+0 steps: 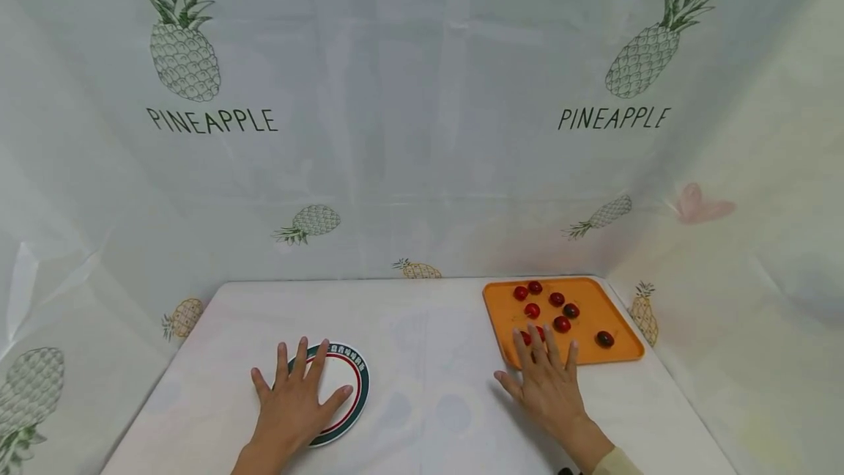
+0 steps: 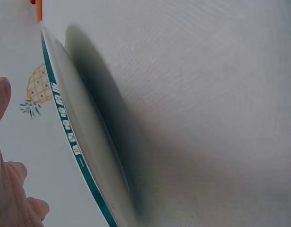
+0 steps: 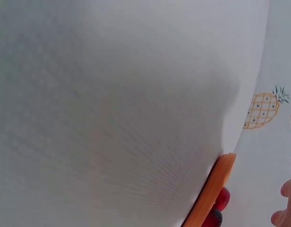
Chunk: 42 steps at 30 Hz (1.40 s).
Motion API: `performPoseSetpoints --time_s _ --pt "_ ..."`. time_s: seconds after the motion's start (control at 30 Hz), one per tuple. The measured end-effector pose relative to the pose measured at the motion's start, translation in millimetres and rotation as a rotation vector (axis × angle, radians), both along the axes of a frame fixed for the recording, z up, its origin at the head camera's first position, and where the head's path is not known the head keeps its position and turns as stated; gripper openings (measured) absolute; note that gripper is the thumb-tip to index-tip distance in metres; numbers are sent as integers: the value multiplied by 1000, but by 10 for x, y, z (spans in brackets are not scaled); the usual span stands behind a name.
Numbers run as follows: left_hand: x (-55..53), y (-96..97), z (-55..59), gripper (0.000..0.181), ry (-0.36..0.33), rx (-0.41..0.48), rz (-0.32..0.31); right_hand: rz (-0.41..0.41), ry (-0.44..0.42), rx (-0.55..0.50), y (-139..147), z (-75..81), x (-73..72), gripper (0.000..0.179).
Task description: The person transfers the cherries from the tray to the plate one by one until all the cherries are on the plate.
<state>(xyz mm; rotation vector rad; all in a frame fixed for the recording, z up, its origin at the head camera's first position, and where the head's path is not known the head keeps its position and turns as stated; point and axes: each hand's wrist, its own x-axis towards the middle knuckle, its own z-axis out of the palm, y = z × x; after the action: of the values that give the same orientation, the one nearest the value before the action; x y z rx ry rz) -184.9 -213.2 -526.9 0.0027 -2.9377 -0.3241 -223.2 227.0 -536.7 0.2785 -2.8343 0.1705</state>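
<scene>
With fingers spread, my left hand point(image 1: 290, 405) hovers over a round white plate point(image 1: 341, 376) that has a green rim with white lettering and a red inner ring. In the left wrist view the plate's rim point(image 2: 65, 120) shows edge-on, apart from the fingers point(image 2: 13, 198). My right hand point(image 1: 549, 394), fingers also spread, is over the front left edge of an orange tray point(image 1: 626, 350). Several dark red, cherry-like fruits point(image 1: 562, 324) lie in the tray, two of them partly behind the fingertips. Neither hand grips anything.
Both the plate and the tray sit on a white-covered table point(image 1: 409, 343). Behind and at the sides hangs a pale curtain point(image 1: 409, 94) printed with pineapples. The tray reaches the table's back right corner, close to the curtain.
</scene>
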Motion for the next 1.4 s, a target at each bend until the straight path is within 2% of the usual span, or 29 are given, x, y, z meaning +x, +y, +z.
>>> performPoseSetpoints --time_s 0.23,0.4,0.57,0.67,0.73,0.87,1.07,1.23,1.4 --pt "-44 60 15 95 29 -12 -30 -16 2 -2 39 17 -22 88" --pt "-64 253 2 92 23 -27 -67 -33 2 -27 170 16 -34 86" --pt "-133 644 -33 87 79 -41 -137 -51 -19 -49 444 30 -28 87" --pt "-188 924 -60 86 80 -36 -200 -68 -49 -41 640 13 -15 88" --pt "-222 1114 -75 86 57 -34 -255 -74 -53 -17 775 -16 -7 87" --pt "-275 1483 -90 86 -33 -55 -354 -61 -66 30 1007 -88 2 84" --pt "-344 1980 -92 87 -123 -116 -470 -29 -141 36 1139 -159 4 82" --pt "-408 2352 -122 87 -175 -163 -532 -23 -158 34 1166 -174 -4 83" --pt "-447 2647 -131 87 -196 -205 -573 -33 -180 28 1195 -209 24 83"
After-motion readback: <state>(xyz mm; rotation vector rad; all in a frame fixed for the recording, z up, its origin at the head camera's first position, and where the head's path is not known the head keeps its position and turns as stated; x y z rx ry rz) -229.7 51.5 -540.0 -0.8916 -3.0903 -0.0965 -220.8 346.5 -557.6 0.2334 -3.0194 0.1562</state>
